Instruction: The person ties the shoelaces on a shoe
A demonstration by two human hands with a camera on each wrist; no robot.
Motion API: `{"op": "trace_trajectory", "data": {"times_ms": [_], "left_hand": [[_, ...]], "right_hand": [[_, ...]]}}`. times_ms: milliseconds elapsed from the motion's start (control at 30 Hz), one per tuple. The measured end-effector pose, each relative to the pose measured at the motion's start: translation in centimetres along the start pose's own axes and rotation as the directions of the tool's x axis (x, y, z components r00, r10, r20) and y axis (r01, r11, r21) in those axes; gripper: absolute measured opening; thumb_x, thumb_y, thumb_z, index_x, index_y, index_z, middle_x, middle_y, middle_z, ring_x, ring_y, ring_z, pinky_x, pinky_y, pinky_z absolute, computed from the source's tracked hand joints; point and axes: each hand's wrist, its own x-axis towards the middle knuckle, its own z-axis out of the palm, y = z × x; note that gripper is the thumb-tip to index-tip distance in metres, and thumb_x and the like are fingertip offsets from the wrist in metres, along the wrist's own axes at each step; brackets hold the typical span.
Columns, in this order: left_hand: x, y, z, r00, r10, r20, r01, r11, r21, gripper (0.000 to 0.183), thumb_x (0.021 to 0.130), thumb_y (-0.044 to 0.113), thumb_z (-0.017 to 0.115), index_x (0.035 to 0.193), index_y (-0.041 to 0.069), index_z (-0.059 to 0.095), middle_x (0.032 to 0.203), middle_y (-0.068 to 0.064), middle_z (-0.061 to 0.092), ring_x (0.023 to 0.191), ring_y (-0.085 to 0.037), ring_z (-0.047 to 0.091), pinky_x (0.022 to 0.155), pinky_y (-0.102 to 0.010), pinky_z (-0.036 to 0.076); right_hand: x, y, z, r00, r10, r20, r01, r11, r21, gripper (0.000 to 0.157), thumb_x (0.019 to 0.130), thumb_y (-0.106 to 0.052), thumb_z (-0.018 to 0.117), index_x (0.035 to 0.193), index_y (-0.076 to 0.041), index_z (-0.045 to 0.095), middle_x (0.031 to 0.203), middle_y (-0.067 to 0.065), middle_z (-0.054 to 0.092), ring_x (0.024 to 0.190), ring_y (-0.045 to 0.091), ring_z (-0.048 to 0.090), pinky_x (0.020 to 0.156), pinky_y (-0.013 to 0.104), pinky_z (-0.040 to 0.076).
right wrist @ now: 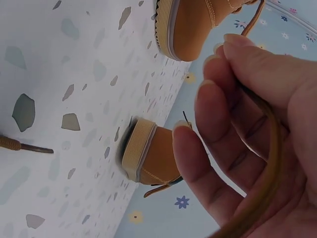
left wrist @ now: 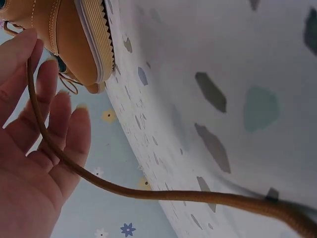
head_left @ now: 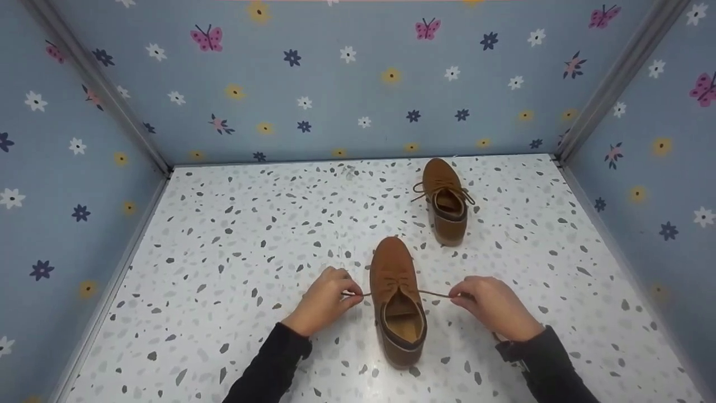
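Observation:
A brown lace-up shoe [head_left: 392, 257] stands on the speckled surface between my hands, toe pointing away. My left hand [head_left: 327, 299] pinches one shoelace between thumb and forefinger, just left of the shoe. On the other side, my right hand [head_left: 492, 305] pinches the other lace [head_left: 433, 293], which runs taut out from the eyelets. In the left wrist view the loose part of the lace [left wrist: 148, 194] trails across the palm and down. The right wrist view shows a lace [right wrist: 272, 163] crossing the palm, and a lace tip [right wrist: 37, 148] near the surface.
A second brown shoe [head_left: 449, 229] stands farther back to the right, its laces tied in a bow. Blue panels [head_left: 358, 84] printed with flowers and butterflies enclose the white speckled surface [head_left: 251, 224] at the back and both sides.

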Motion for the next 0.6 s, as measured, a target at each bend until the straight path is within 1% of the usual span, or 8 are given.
{"op": "trace_trajectory", "data": {"times_ms": [133,233,300,367,467,533,600], "left_hand": [[-0.18,0.13,-0.11,0.997,-0.018,-0.072,0.022,0.998,0.057,0.009,0.086,0.022,0.078,0.086,0.013,0.076,0.073,0.007,0.057,0.074,-0.013,0.048,0.067,-0.029,0.042],[-0.29,0.34,-0.37,0.994,-0.054,-0.095,0.059,0.997,0.051,0.009,0.089,0.023,0.076,0.087,0.014,0.075,0.064,0.011,0.057,0.06,-0.007,0.047,0.057,-0.025,0.039],[-0.37,0.47,-0.53,0.993,-0.074,-0.096,0.078,0.996,0.031,0.008,0.09,0.023,0.074,0.087,0.016,0.074,0.062,0.012,0.058,0.054,-0.004,0.049,0.053,-0.024,0.04],[-0.41,0.54,-0.61,0.991,-0.092,-0.097,0.093,0.996,0.006,0.008,0.091,0.023,0.074,0.088,0.016,0.074,0.064,0.012,0.063,0.054,-0.002,0.053,0.052,-0.023,0.042],[-0.45,0.52,-0.61,0.989,-0.104,-0.101,0.103,0.995,-0.018,0.008,0.09,0.023,0.074,0.088,0.016,0.074,0.072,0.01,0.069,0.061,-0.003,0.06,0.058,-0.024,0.047],[-0.47,0.44,-0.55,0.988,-0.112,-0.105,0.109,0.993,-0.035,0.008,0.09,0.023,0.075,0.089,0.016,0.074,0.077,0.009,0.071,0.065,-0.005,0.063,0.061,-0.026,0.049],[-0.51,0.35,-0.46,0.988,-0.119,-0.097,0.112,0.991,-0.078,0.008,0.09,0.022,0.075,0.09,0.014,0.074,0.081,0.007,0.072,0.069,-0.007,0.065,0.064,-0.027,0.052]], "right_hand": [[-0.01,0.14,-0.26,0.999,0.046,0.012,-0.047,0.999,0.028,0.007,0.086,-0.011,0.077,0.092,-0.015,0.077,0.084,-0.012,0.068,0.075,0.006,0.062,0.072,0.033,0.053],[-0.02,0.2,-0.5,0.998,0.067,0.02,-0.068,0.997,0.038,0.007,0.087,-0.012,0.077,0.092,-0.016,0.077,0.082,-0.013,0.066,0.072,0.004,0.058,0.069,0.033,0.051],[-0.03,0.25,-0.64,0.997,0.072,0.02,-0.073,0.997,0.037,0.007,0.087,-0.012,0.077,0.092,-0.016,0.077,0.081,-0.013,0.064,0.07,0.003,0.057,0.067,0.032,0.05],[-0.06,0.31,-0.76,0.997,0.08,0.019,-0.08,0.996,0.04,0.007,0.087,-0.012,0.077,0.092,-0.016,0.077,0.08,-0.013,0.063,0.067,0.002,0.055,0.066,0.031,0.05],[-0.16,0.44,-0.88,0.995,0.095,0.023,-0.096,0.994,0.052,0.008,0.086,-0.012,0.077,0.092,-0.016,0.077,0.079,-0.013,0.062,0.065,0.001,0.054,0.065,0.03,0.049],[-0.23,0.52,-0.89,0.995,0.099,0.021,-0.1,0.993,0.058,0.008,0.086,-0.012,0.077,0.092,-0.016,0.077,0.079,-0.014,0.061,0.067,0.002,0.055,0.066,0.03,0.05],[-0.28,0.62,-0.84,0.995,0.099,0.019,-0.1,0.993,0.057,0.008,0.085,-0.012,0.078,0.092,-0.017,0.077,0.079,-0.014,0.061,0.069,0.003,0.056,0.067,0.031,0.05]]}}
